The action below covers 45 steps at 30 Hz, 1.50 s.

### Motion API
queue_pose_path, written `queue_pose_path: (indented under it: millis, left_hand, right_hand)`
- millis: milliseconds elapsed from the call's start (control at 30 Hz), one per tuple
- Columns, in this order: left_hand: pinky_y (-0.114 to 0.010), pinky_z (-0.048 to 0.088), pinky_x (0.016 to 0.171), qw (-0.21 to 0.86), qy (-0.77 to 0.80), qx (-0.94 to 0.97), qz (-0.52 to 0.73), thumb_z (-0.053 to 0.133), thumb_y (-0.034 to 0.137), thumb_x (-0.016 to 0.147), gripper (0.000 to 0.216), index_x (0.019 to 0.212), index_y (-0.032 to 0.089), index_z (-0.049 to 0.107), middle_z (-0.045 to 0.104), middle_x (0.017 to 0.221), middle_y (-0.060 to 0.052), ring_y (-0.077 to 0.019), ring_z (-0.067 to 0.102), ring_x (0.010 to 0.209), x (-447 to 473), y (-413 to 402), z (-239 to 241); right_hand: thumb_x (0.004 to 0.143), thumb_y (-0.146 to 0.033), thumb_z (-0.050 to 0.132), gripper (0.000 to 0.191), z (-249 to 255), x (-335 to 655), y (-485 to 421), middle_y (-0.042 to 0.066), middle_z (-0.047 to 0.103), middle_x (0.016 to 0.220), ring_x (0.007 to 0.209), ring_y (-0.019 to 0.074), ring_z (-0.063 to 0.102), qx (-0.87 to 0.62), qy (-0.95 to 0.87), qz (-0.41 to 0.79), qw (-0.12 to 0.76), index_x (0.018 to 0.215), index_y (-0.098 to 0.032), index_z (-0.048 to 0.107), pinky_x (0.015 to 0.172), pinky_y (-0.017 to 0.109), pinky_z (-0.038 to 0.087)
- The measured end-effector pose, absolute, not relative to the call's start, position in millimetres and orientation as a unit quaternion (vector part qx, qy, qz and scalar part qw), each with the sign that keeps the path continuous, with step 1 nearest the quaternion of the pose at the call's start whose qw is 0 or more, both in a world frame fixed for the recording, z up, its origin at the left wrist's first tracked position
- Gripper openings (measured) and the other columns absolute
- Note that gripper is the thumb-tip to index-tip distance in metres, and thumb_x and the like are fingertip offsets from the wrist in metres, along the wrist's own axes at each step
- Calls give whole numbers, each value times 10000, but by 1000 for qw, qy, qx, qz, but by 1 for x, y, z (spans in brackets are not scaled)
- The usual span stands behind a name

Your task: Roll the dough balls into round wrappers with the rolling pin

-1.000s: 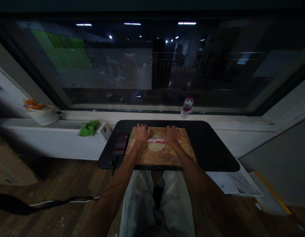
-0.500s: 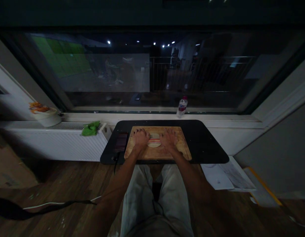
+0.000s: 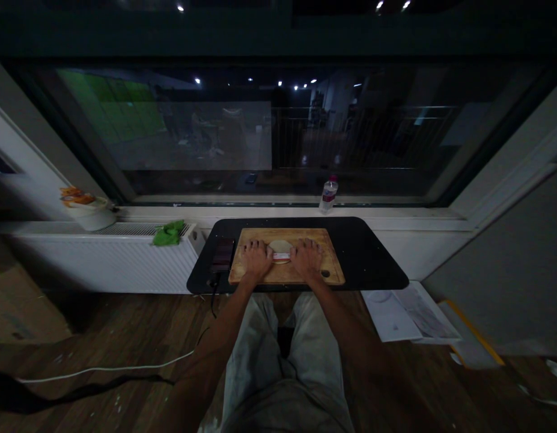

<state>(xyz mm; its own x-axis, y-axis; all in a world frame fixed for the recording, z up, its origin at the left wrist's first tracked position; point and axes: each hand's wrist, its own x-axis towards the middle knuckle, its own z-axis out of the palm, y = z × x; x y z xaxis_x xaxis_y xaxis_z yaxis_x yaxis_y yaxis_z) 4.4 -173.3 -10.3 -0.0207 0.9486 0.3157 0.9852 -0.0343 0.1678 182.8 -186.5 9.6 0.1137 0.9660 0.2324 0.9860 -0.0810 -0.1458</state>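
Observation:
A round flat piece of pale dough (image 3: pixel 280 245) lies on a wooden cutting board (image 3: pixel 278 277). Across its near part runs a thin white-and-red rod (image 3: pixel 282 256), used like a rolling pin, its ends under my palms. My left hand (image 3: pixel 257 257) presses down on the left end, fingers bent over it and pointing away from me. On the right end rests my right hand (image 3: pixel 307 257) in the same way. Both hands cover the dough's sides only slightly, and the rod's ends are hidden.
The board sits on a small black table (image 3: pixel 371 258). A dark phone-like device (image 3: pixel 222 255) with a cable lies left of it. A water bottle (image 3: pixel 328 195) stands on the windowsill. A green cloth (image 3: pixel 169 233) and a white tub (image 3: pixel 91 214) rest on the radiator (image 3: pixel 102 258).
Both hands have drawn the rod a little toward me, from the dough's middle to its near part. The rod has turned, showing a whiter side. The view has shifted slightly.

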Motion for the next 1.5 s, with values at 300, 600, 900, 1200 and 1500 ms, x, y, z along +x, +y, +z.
queue_pose_path:
  millis: [300, 600, 900, 1200, 1500]
  left_hand:
    - [-474, 442, 1135, 29, -647, -744, -165, 410, 440, 1175, 435, 1276, 227, 776, 773, 1377, -158, -346, 611, 1369, -6, -175, -5]
    - [-473, 482, 1074, 32, -645, -746, -161, 401, 441, 1181, 468, 1243, 205, 801, 774, 1360, -172, -356, 624, 1333, -4, -169, -2]
    - [-492, 472, 1104, 34, -653, -741, -150, 443, 365, 1138, 422, 1266, 186, 804, 758, 1387, -191, -379, 619, 1343, -2, -157, 2]
    - [-509, 444, 1120, 29, -659, -738, -145, 447, 357, 1122, 433, 1263, 170, 811, 757, 1367, -202, -380, 613, 1323, -1, -140, 5]
    - [-567, 384, 1167, 34, -644, -750, -149, 494, 361, 1105, 406, 1222, 192, 844, 767, 1336, -202, -395, 574, 1336, -2, -123, 14]
  right_hand:
    - [1142, -393, 463, 467, 12, 181, -184, 202, 740, 1465, 1392, 347, 593, -736, -663, -32, 132, 1416, -177, 773, 1167, 481, 418]
    - [1138, -402, 471, 468, 8, 183, -173, 190, 743, 1478, 1388, 338, 622, -738, -660, -26, 142, 1419, -182, 774, 1163, 456, 437]
    - [1133, -397, 486, 468, 14, 181, -164, 184, 758, 1466, 1373, 334, 652, -743, -657, -28, 128, 1437, -180, 768, 1164, 442, 460]
    - [1134, -434, 498, 490, 20, 180, -149, 194, 753, 1481, 1403, 345, 644, -742, -660, -4, 119, 1456, -176, 761, 1149, 445, 492]
    - [1142, -459, 512, 490, 14, 185, -124, 177, 761, 1468, 1381, 338, 661, -733, -668, 1, 128, 1482, -183, 734, 1162, 440, 471]
